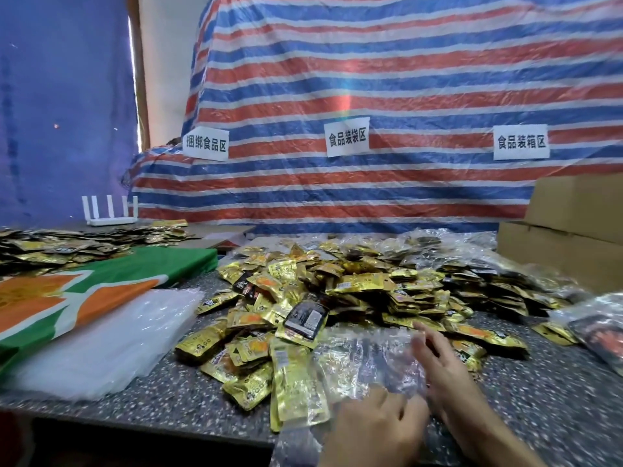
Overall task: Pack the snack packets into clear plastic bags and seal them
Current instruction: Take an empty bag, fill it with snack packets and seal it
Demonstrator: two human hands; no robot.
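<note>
- Where the speckled table (539, 416) fills the lower centre of the frame, the left hand (367, 429) curls its fingers onto the near edge of a clear plastic bag (364, 358) and grips it.
- Just right of it, the right hand (448, 375) lays straight, slightly spread fingers on the bag's right side and holds nothing.
- The bag lies on the near edge of the gold snack packets (337, 291) heaped at mid-frame.
- A stack of clear bags (101, 342) lies at lower left, and cardboard boxes (573, 224) stand at the right edge.
</note>
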